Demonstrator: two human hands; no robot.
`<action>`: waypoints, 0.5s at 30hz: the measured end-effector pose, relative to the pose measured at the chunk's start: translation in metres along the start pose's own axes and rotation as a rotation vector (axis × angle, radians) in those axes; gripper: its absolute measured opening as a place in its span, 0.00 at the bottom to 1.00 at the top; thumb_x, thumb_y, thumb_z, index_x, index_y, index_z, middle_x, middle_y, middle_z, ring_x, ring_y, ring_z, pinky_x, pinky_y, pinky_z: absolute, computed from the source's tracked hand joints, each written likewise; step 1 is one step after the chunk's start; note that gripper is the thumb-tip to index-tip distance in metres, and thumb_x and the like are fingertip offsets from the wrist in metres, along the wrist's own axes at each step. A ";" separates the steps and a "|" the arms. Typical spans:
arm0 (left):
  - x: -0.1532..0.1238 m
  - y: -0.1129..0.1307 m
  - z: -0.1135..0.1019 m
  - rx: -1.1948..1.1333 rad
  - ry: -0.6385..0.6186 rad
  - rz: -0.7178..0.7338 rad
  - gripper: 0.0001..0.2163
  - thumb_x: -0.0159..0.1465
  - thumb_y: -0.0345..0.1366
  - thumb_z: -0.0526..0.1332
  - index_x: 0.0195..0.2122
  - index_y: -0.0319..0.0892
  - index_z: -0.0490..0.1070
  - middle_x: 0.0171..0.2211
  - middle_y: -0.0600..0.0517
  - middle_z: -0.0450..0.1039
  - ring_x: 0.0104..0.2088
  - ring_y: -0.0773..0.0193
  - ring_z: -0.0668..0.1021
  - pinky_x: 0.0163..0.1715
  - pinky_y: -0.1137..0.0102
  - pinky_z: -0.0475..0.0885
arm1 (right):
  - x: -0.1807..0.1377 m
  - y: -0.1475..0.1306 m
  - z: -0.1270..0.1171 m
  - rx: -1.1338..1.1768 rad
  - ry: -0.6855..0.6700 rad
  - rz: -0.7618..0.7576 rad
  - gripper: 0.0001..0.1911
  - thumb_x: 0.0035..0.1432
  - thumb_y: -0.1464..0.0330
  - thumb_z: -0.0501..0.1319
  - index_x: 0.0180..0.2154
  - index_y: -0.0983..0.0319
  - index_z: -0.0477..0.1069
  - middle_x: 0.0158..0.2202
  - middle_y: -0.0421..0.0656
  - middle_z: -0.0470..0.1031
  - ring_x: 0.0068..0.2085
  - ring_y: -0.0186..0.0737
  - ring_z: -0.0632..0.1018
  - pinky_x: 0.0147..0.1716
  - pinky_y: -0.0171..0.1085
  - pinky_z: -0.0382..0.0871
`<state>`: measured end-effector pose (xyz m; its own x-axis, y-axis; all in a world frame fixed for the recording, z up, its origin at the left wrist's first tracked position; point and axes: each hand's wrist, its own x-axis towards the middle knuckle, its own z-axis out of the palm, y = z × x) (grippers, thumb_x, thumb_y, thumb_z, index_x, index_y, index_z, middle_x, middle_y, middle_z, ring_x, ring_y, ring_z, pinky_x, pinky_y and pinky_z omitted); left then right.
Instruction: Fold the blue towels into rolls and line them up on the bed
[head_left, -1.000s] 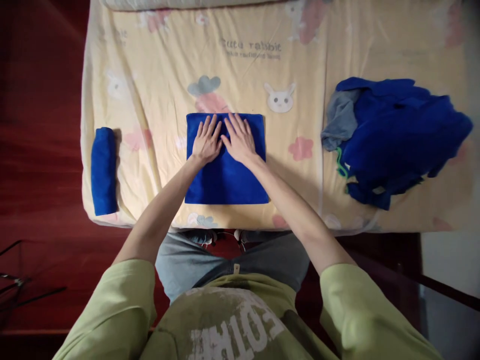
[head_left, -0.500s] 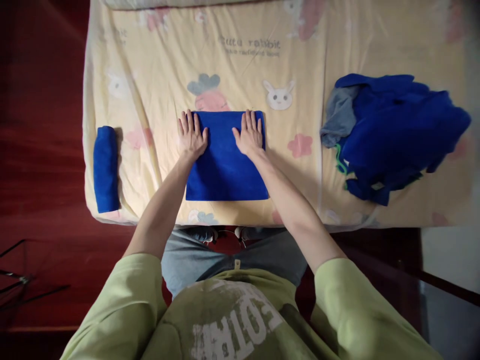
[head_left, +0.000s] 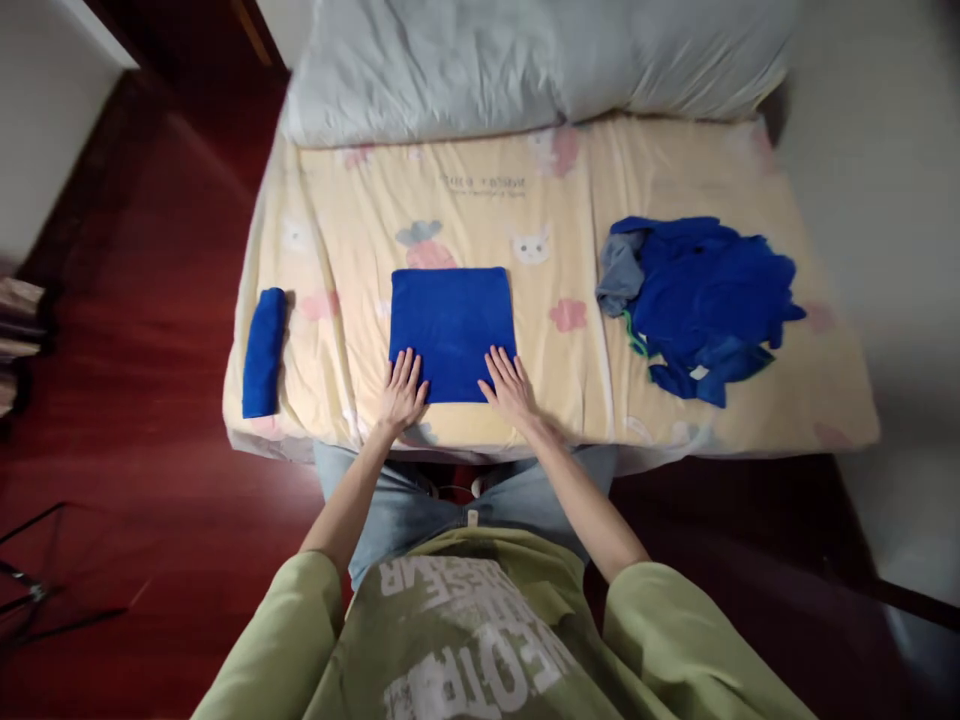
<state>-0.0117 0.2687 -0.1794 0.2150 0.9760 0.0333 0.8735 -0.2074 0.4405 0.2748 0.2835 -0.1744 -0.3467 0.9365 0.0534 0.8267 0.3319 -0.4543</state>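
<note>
A blue cloth (head_left: pixel 451 315) lies flat as a neat rectangle on the bed, right in front of me. On its near left corner rests my left hand (head_left: pixel 405 390), palm down with the fingers stretched out. My right hand (head_left: pixel 510 385) lies the same way on the near right corner, fingers apart. Neither hand grips anything. Over at the left, near the edge of the bed, is a rolled blue cloth (head_left: pixel 263 353). A loose heap of blue cloths (head_left: pixel 712 300) sits to the right, with a grey cloth (head_left: pixel 622 272) at its left side.
The bed sheet (head_left: pixel 465 228) is yellow with rabbits and carrots, wrinkled in places. A large grey bedding roll or cushion (head_left: pixel 480 70) spans the far side. Thin black stand legs (head_left: pixel 34 590) are on the dark red floor (head_left: pixel 172 520) at left.
Both hands have slid from the far edge of the blue cloth to its near corners, still flat. My view has tilted up, bringing the grey bedding into sight.
</note>
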 end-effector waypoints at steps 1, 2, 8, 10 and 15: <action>-0.009 -0.004 -0.002 0.001 -0.011 0.017 0.32 0.76 0.46 0.46 0.77 0.36 0.53 0.78 0.41 0.45 0.78 0.50 0.47 0.77 0.50 0.43 | -0.011 0.005 -0.003 0.011 -0.008 -0.037 0.34 0.74 0.59 0.51 0.75 0.63 0.54 0.77 0.50 0.51 0.78 0.49 0.52 0.78 0.57 0.43; -0.019 -0.009 -0.005 0.002 -0.024 0.039 0.32 0.75 0.47 0.47 0.77 0.37 0.53 0.78 0.41 0.46 0.78 0.50 0.48 0.77 0.50 0.45 | -0.022 0.010 -0.007 0.021 -0.018 -0.073 0.34 0.74 0.59 0.53 0.75 0.62 0.56 0.77 0.49 0.52 0.78 0.49 0.54 0.78 0.57 0.44; -0.069 -0.032 -0.013 0.039 -0.021 0.048 0.30 0.74 0.45 0.51 0.74 0.41 0.59 0.76 0.41 0.52 0.76 0.50 0.57 0.75 0.49 0.53 | -0.075 0.039 -0.010 0.071 0.048 -0.096 0.28 0.70 0.62 0.57 0.69 0.58 0.68 0.72 0.48 0.63 0.74 0.49 0.64 0.75 0.57 0.55; -0.071 -0.033 -0.015 0.055 0.015 0.017 0.27 0.72 0.40 0.52 0.71 0.43 0.64 0.74 0.41 0.58 0.74 0.49 0.62 0.74 0.49 0.57 | -0.077 0.040 -0.007 0.075 0.087 -0.072 0.26 0.70 0.64 0.57 0.66 0.59 0.72 0.71 0.49 0.67 0.72 0.50 0.67 0.73 0.57 0.58; -0.051 -0.018 -0.024 0.114 0.108 -0.025 0.23 0.65 0.29 0.56 0.60 0.49 0.76 0.65 0.43 0.72 0.68 0.45 0.71 0.70 0.48 0.66 | -0.058 0.021 -0.003 0.030 0.160 0.033 0.24 0.65 0.72 0.57 0.59 0.58 0.79 0.66 0.49 0.74 0.67 0.54 0.73 0.69 0.59 0.64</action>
<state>-0.0489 0.2240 -0.1677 0.1499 0.9811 0.1222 0.9234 -0.1831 0.3375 0.3133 0.2367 -0.1848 -0.2424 0.9539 0.1772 0.8219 0.2989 -0.4848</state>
